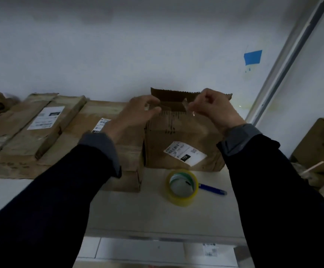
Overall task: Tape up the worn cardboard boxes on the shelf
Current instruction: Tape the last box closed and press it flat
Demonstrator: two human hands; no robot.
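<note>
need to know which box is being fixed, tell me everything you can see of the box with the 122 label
The box with the 122 label is brown, creased cardboard, standing on the white shelf against the wall. A white shipping label with barcodes and a black "122" tag sits tilted on its front. Its back flap stands up with a torn edge. The left hand and the right hand are at its top, seemingly stretching a clear tape strip between them. A neighbouring box adjoins its left side.

Both hands (178, 111) at worn cardboard box (184, 140), tape roll (182, 188) just in front
</note>
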